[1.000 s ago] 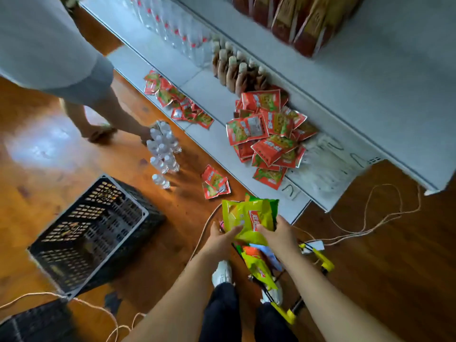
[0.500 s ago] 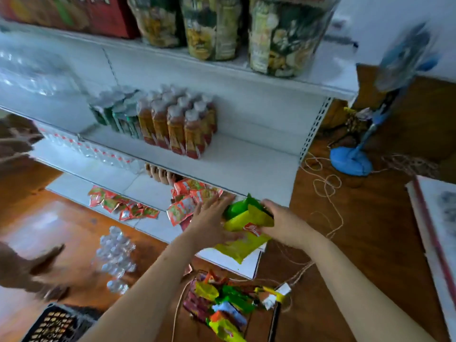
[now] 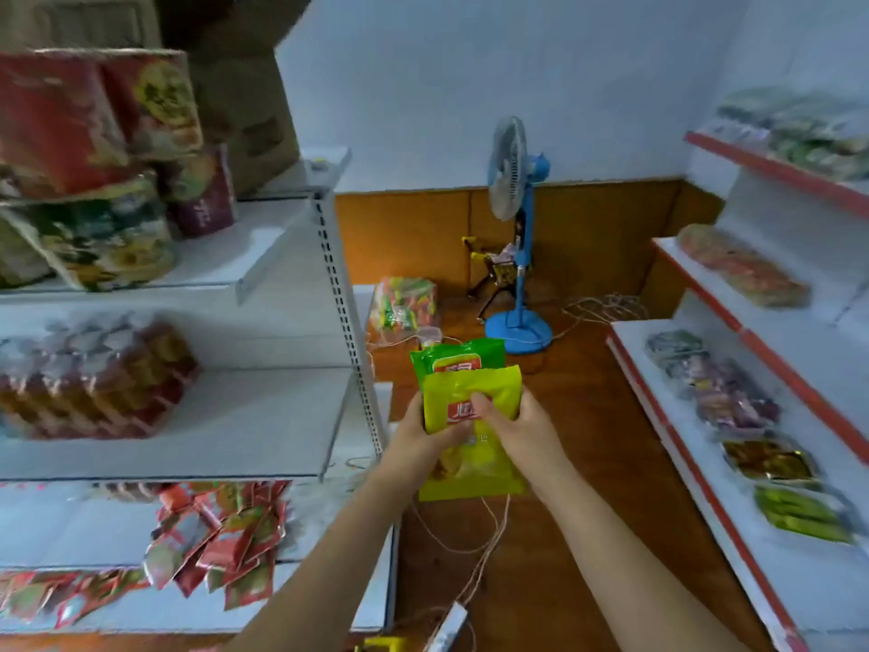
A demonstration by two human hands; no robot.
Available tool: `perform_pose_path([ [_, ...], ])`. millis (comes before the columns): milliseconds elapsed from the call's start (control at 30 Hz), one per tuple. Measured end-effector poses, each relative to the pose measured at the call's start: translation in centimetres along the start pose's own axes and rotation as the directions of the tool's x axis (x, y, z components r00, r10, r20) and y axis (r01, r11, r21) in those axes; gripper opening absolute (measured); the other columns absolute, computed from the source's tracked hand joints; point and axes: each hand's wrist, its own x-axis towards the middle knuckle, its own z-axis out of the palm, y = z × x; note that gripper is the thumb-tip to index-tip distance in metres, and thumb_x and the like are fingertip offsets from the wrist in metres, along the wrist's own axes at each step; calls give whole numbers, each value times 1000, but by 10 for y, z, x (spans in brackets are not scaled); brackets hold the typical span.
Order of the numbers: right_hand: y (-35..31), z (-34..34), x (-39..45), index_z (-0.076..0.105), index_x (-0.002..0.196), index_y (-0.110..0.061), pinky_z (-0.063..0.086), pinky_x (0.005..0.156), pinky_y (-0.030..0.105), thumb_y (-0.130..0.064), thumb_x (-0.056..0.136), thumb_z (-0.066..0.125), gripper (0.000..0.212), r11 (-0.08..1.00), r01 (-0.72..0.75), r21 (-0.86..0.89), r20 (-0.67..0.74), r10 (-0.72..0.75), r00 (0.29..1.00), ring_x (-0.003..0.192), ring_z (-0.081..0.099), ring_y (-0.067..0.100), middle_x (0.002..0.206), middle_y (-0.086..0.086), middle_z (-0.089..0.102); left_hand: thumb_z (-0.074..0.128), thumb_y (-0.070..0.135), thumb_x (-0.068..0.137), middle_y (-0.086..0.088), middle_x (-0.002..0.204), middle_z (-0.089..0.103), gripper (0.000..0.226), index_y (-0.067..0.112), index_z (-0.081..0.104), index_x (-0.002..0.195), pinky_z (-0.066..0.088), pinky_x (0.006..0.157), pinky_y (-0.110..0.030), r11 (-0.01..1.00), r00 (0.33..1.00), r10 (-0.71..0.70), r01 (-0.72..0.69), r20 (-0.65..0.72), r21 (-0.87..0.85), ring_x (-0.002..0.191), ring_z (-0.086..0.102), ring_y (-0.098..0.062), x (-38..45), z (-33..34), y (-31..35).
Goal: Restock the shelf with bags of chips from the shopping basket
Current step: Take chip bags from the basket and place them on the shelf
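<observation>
I hold a stack of chip bags upright in front of me. A yellow-green bag (image 3: 470, 468) is at the front and a darker green bag (image 3: 451, 357) sticks up behind it. My left hand (image 3: 418, 440) grips the stack's left edge. My right hand (image 3: 512, 428) grips its right side, fingers over the red label. The bags hang in the air just right of the white shelf unit's (image 3: 225, 430) end post, level with its middle shelf. Only a yellow bit of the shopping basket (image 3: 381, 644) shows at the bottom edge.
Red drink packs (image 3: 94, 383) fill the middle shelf's left part. Red sachets (image 3: 221, 543) spill over the lower shelf. A blue standing fan (image 3: 517, 237) and a wrapped snack pack (image 3: 402, 303) stand on the wooden floor ahead. A second stocked shelf unit (image 3: 771, 416) lines the right side. Cords trail across the floor.
My view has swung up from the floor and basket to shelf height. Both hands have lifted the chip bags from above the basket to the level of the middle shelf.
</observation>
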Motion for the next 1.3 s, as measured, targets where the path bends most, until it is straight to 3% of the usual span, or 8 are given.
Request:
perform_pose_path([
  [233, 38, -188, 18, 54, 106, -33, 47, 71, 18, -44, 82, 71, 32, 997, 7, -73, -293, -28, 956, 86, 61, -2, 92, -20, 62, 67, 36, 88, 0, 110, 72, 36, 29, 55, 121, 60, 76, -35, 991, 986, -31, 52, 165, -122, 93, 72, -18, 50, 204, 20],
  [333, 62, -253, 23, 54, 109, -32, 51, 80, 27, -44, 81, 72, 35, 996, -51, -78, -417, 14, 909, 92, 64, 7, 97, -14, 65, 66, 45, 86, 2, 103, 74, 31, 34, 58, 114, 59, 85, -46, 998, 972, -31, 43, 234, -46, 90, 73, -20, 68, 276, 19],
  [567, 106, -366, 55, 56, 111, -28, 52, 76, 28, -44, 82, 70, 36, 984, -174, -22, -645, 119, 755, 92, 66, 12, 96, -9, 67, 64, 42, 88, -2, 92, 74, 16, 34, 59, 100, 57, 72, -45, 999, 886, -30, 6, 464, 51, 81, 70, -31, 133, 408, 21],
  [700, 131, -415, 90, 58, 109, -29, 55, 84, 35, -49, 79, 70, 39, 980, -195, 25, -769, 144, 623, 94, 66, 12, 99, -8, 69, 63, 37, 91, -7, 82, 74, 13, 27, 61, 99, 50, 55, -31, 996, 797, -35, -21, 602, 86, 66, 66, -25, 191, 471, 20],
  [800, 138, -448, 111, 57, 116, -28, 53, 89, 36, -46, 82, 69, 40, 970, -226, 89, -816, 201, 541, 97, 65, 14, 102, -9, 67, 66, 34, 90, -11, 92, 76, 21, 22, 63, 107, 57, 66, -41, 993, 722, -42, -47, 691, 110, 78, 72, -27, 233, 516, 19],
  [933, 153, -497, 137, 54, 117, -30, 57, 86, 43, -54, 75, 71, 52, 962, -213, 172, -829, 258, 497, 96, 68, 12, 110, -6, 70, 67, 33, 89, -3, 101, 74, 28, 22, 62, 114, 57, 72, -31, 972, 623, -46, -153, 781, 180, 88, 72, -20, 291, 581, 23],
  [1100, 177, -547, 157, 52, 114, -32, 58, 83, 40, -55, 67, 75, 58, 938, -329, 105, -843, 260, 471, 98, 67, 11, 111, -6, 67, 66, 44, 88, 4, 78, 67, 32, 23, 58, 111, 51, 58, -28, 929, 563, -88, -250, 822, 271, 60, 62, -8, 336, 656, 13],
  [1300, 247, -643, 196, 55, 117, -20, 47, 68, 19, -34, 82, 74, 42, 903, -414, 113, -912, 259, 317, 91, 63, 12, 103, -6, 64, 72, 30, 85, 3, 100, 73, 32, 26, 59, 114, 53, 59, -18, 915, 324, -265, -214, 908, 343, 81, 69, -10, 381, 771, -11],
])
